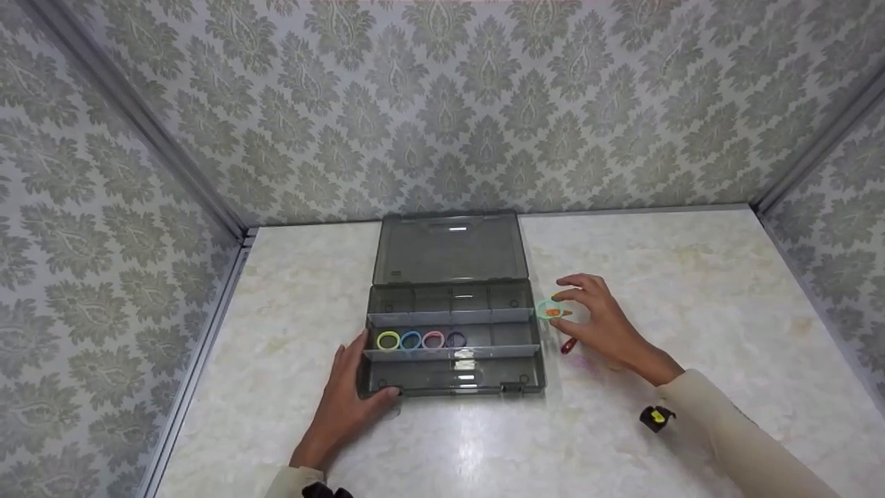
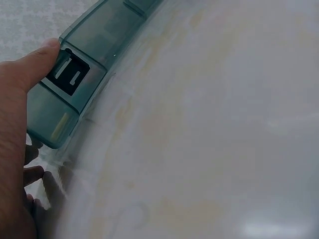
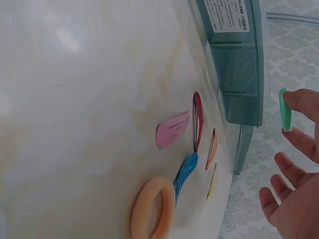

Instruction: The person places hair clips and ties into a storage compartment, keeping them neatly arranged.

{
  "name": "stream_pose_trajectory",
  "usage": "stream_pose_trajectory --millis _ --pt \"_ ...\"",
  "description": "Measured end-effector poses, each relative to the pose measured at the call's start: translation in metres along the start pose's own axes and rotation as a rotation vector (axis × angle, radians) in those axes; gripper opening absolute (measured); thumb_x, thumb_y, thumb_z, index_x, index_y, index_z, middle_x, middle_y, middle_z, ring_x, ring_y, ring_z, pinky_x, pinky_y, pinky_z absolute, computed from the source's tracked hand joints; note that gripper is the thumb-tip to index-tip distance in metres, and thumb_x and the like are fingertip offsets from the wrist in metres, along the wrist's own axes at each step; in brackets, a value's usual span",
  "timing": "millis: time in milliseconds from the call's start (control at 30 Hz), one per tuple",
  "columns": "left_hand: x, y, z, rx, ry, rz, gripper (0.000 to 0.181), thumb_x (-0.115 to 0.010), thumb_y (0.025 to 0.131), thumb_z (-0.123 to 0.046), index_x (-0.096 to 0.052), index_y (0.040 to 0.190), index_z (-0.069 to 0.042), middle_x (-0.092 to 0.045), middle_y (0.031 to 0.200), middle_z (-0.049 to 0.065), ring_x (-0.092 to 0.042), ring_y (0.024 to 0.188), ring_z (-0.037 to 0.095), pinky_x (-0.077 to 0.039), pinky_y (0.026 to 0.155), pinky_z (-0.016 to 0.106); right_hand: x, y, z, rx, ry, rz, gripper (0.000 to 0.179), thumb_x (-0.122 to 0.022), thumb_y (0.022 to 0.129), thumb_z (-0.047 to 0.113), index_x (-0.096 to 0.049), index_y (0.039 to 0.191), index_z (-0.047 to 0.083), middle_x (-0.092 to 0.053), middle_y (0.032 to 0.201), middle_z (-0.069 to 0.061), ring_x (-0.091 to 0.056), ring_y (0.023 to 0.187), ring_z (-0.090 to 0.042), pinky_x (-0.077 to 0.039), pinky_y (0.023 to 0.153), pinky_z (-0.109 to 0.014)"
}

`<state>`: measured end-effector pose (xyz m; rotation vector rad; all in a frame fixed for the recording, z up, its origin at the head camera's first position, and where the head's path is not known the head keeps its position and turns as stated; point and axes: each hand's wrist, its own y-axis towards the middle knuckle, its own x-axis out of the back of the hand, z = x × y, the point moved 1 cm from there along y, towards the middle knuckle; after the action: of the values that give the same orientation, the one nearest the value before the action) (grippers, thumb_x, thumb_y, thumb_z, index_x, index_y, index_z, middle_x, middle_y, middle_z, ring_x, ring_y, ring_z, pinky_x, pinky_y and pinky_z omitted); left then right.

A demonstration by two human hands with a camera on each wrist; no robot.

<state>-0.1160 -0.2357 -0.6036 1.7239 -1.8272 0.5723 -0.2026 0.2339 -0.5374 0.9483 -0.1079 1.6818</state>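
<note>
Smooth, glossy, see-through plastic box [image 1: 422, 373], paper-like printed label [image 3: 227, 16], smooth, shiny tabletop [image 1: 511, 436], matt patterned wall covering [image 1: 484, 124], smooth plastic-looking green ring [image 3: 286, 112], glossy blue clip [image 3: 187, 172], matt pink clip [image 3: 172, 130], matt peach hoop [image 3: 141, 211], matt cloth sleeve [image 1: 747, 429]

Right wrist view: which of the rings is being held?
The thin mint-green ring, pinched by the right hand; the thick peach ring lies on the table.

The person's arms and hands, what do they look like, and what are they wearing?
The left hand and right hand are bare, with no gloves showing. The left sleeve and long right sleeve are plain cream. A small black gadget shows by the left cuff, and a black clip with a yellow patch beside the right sleeve.
</note>
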Motion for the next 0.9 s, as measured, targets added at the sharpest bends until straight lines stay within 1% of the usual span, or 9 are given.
stream_pose_trajectory --millis 133,167,267,333,400,533,700,767,900 --pt "0.0 0.001 0.0 0.015 0.017 0.01 0.119 -0.086 0.09 -0.062 -0.019 0.178 -0.019 -0.026 0.182 0.013 -0.008 0.168 0.05 -0.012 0.133 0.071 -0.007 0.004 0.007 -0.059 0.036 0.042 0.03 -0.092 0.092 0.009 -0.08 0.119 0.004 -0.06 0.149 -0.016 -0.043 0.144 -0.037 -0.046 0.11 -0.059" --pt "0.0 0.001 0.0 0.025 0.021 0.014 0.119 -0.086 0.09 -0.063 -0.019 0.178 -0.02 -0.025 0.182 0.013 -0.008 0.168 0.05 -0.013 0.133 0.072 -0.009 0.005 0.009 -0.056 0.035 0.051 0.03 -0.091 0.092 0.01 -0.08 0.119 0.004 -0.06 0.15 -0.016 -0.043 0.145 -0.037 -0.046 0.11 -0.06" --pt "0.001 0.0 0.0 0.05 0.02 0.026 0.119 -0.085 0.091 -0.063 -0.017 0.179 -0.021 -0.024 0.183 0.012 -0.006 0.168 0.05 -0.012 0.132 0.073 -0.015 0.009 0.012 -0.044 0.059 0.078 0.028 -0.09 0.094 0.01 -0.08 0.119 0.004 -0.057 0.151 -0.016 -0.043 0.145 -0.038 -0.055 0.109 -0.059" --pt "0.001 0.0 0.0 0.054 0.015 0.028 0.118 -0.084 0.091 -0.063 -0.017 0.179 -0.022 -0.024 0.183 0.011 -0.005 0.169 0.049 -0.012 0.132 0.073 -0.02 0.011 0.015 -0.033 0.087 0.091 0.027 -0.089 0.095 0.01 -0.079 0.119 0.005 -0.056 0.152 -0.018 -0.044 0.144 -0.04 -0.058 0.107 -0.06" --pt "0.002 -0.001 0.0 0.048 0.012 0.027 0.117 -0.084 0.092 -0.062 -0.017 0.179 -0.022 -0.025 0.182 0.011 -0.005 0.169 0.049 -0.012 0.132 0.072 -0.023 0.014 0.018 -0.033 0.122 0.104 0.026 -0.089 0.095 0.009 -0.079 0.119 0.005 -0.054 0.152 -0.02 -0.044 0.144 -0.041 -0.062 0.101 -0.061" --pt "0.002 -0.001 0.0 0.031 0.011 0.021 0.116 -0.084 0.093 -0.061 -0.017 0.179 -0.021 -0.025 0.182 0.011 -0.005 0.169 0.049 -0.012 0.133 0.072 -0.029 0.018 0.023 -0.006 0.098 0.114 0.024 -0.09 0.094 0.01 -0.08 0.116 0.007 -0.055 0.15 -0.02 -0.045 0.142 -0.043 -0.061 0.1 -0.065" --pt "0.003 -0.001 0.001 0.027 -0.001 0.019 0.116 -0.085 0.092 -0.06 -0.017 0.179 -0.024 -0.026 0.182 0.011 -0.005 0.168 0.051 -0.013 0.131 0.075 -0.036 0.024 0.028 0.046 0.019 0.15 0.023 -0.091 0.093 0.013 -0.081 0.113 0.007 -0.059 0.147 -0.02 -0.044 0.144 -0.045 -0.048 0.111 -0.069" --pt "0.002 -0.001 0.001 0.022 -0.003 0.019 0.116 -0.085 0.092 -0.06 -0.017 0.179 -0.025 -0.026 0.182 0.011 -0.005 0.168 0.05 -0.013 0.131 0.075 -0.039 0.026 0.028 0.049 0.005 0.175 0.024 -0.091 0.094 0.015 -0.081 0.114 0.007 -0.06 0.147 -0.02 -0.043 0.146 -0.045 -0.042 0.116 -0.07" --pt "0.001 -0.001 0.003 0.006 -0.007 0.014 0.116 -0.085 0.091 -0.061 -0.017 0.179 -0.025 -0.027 0.182 0.011 -0.006 0.169 0.049 -0.014 0.132 0.074 -0.043 0.03 0.027 0.035 -0.006 0.235 0.026 -0.09 0.096 0.02 -0.081 0.117 0.008 -0.059 0.149 -0.018 -0.042 0.149 -0.044 -0.04 0.119 -0.07"
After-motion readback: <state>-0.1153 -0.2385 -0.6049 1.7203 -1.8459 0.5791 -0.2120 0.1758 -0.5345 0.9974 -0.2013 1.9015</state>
